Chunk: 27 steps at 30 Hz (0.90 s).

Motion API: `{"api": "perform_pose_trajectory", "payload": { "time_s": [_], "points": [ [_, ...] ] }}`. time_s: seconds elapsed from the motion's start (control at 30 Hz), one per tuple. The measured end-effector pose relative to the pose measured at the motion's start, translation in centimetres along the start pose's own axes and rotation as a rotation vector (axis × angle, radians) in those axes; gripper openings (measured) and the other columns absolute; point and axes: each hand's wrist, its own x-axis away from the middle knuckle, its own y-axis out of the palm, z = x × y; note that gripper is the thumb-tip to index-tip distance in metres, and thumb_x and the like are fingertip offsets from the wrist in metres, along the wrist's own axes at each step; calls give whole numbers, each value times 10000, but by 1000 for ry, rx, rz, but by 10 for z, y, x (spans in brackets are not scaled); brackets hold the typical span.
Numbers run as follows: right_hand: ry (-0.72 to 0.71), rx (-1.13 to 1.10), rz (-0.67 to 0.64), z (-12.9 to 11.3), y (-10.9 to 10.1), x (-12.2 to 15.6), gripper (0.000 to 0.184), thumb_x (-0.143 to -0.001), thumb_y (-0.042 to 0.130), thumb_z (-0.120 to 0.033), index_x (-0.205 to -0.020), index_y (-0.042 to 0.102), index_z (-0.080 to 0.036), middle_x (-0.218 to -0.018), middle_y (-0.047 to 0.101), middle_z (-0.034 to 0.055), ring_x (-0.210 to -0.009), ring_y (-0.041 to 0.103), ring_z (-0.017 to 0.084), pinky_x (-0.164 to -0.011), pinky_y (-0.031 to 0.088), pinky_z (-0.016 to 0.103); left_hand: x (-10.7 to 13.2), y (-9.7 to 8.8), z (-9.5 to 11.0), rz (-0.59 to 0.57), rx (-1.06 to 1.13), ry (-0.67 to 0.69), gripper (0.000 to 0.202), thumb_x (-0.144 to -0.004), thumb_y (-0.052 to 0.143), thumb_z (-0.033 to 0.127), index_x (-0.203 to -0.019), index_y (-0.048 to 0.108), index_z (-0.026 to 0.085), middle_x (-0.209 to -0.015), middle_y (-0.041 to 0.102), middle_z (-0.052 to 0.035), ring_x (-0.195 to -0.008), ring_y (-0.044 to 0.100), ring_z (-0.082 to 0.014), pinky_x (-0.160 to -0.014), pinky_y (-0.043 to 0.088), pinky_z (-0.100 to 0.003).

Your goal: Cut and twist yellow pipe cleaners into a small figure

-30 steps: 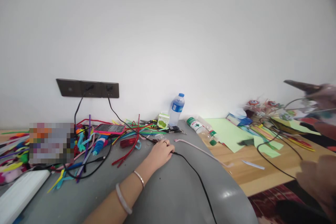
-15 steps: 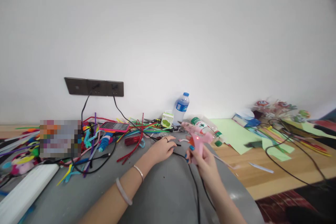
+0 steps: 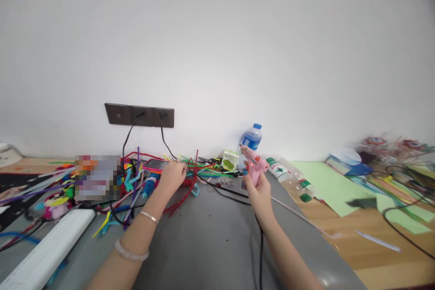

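Observation:
My right hand [image 3: 257, 189] grips a small pink glue gun [image 3: 252, 164] with a red light on it, held upright over the grey board [image 3: 217, 235]. Its black cord [image 3: 261, 244] trails down toward me. My left hand [image 3: 172, 176] reaches forward into the heap of coloured pipe cleaners [image 3: 142, 181], fingers curled down beside a pink-cased phone [image 3: 155, 164]; what they hold, if anything, is hidden. Two bracelets sit on that forearm.
A dark wall socket strip [image 3: 139, 115] has two black cables plugged in. A water bottle [image 3: 251, 138], a small green box [image 3: 230, 159] and a lying bottle [image 3: 288, 176] stand behind. Green paper [image 3: 326, 183] and cables cover the wooden table at right. A white strip [image 3: 47, 253] lies at left.
My left hand moved from the black cord forward-left into the pipe cleaners. My right hand came in holding the glue gun and raised it. The view panned left.

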Motion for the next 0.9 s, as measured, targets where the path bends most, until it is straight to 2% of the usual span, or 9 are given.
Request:
{"api": "perform_pose_trajectory", "payload": {
  "time_s": [0.07,0.13,0.27,0.4,0.47,0.53,0.63,0.77,0.9],
  "points": [
    [-12,-9,-13,-8,18,-14,374,-772,548,-335,-1054,643,-108,-604,554,-4,-525,459,147,-521,408,277,-7,11,7,33,-10,-9,283,-873,450,161,-975,713,184,-1079,670,-116,-1066,553,-262,-890,413,-363],
    [-13,-29,-11,-13,37,-22,369,-769,538,-330,-1041,646,-105,-602,548,-5,-526,452,146,-528,405,282,-11,21,13,41,-17,-21,269,-866,461,147,-963,708,189,-1066,675,-116,-1083,532,-278,-900,397,-396],
    [-10,-108,-59,-9,73,-22,370,-766,529,-310,-1062,638,-117,-663,598,15,-550,477,150,-550,424,288,-15,32,16,49,-15,-39,232,-843,490,121,-979,664,190,-1045,685,-109,-1083,516,-285,-898,372,-417],
    [114,-284,-200,8,102,-10,349,-789,539,-352,-1053,606,-135,-583,590,-7,-494,510,158,-509,445,288,-15,33,15,37,-7,-40,242,-834,491,106,-1033,617,164,-1031,683,-134,-1083,517,-289,-879,367,-412],
    [178,-395,-306,18,112,-2,378,-808,540,-406,-1081,572,-148,-635,648,20,-533,585,188,-550,493,320,-16,32,15,24,-2,-36,261,-830,490,104,-1060,603,157,-1027,683,-139,-1081,522,-286,-884,365,-411],
    [199,-411,-383,27,118,3,411,-813,553,-435,-1111,556,-151,-756,708,70,-662,657,230,-665,532,377,-17,31,15,4,2,-25,243,-822,503,112,-1028,618,168,-1031,688,-126,-1093,521,-283,-909,354,-417],
    [159,-296,-399,37,122,8,439,-810,571,-435,-1129,569,-133,-905,733,122,-861,673,276,-838,504,448,-19,31,16,-33,9,-4,202,-818,510,127,-952,655,173,-1036,696,-121,-1108,527,-290,-938,345,-440],
    [154,-256,-380,44,123,9,485,-826,548,-451,-1168,559,-106,-1020,722,162,-957,659,300,-889,480,476,-19,32,16,-54,22,1,272,-886,412,141,-969,671,125,-1021,691,-175,-1057,571,-300,-952,342,-488],
    [164,-247,-351,47,123,9,526,-803,581,-471,-1178,566,-103,-1096,701,180,-1032,638,324,-929,453,499,-19,32,13,-105,39,38,262,-867,438,118,-974,674,149,-1020,699,-156,-1070,583,-295,-966,346,-486]
  ]
}}
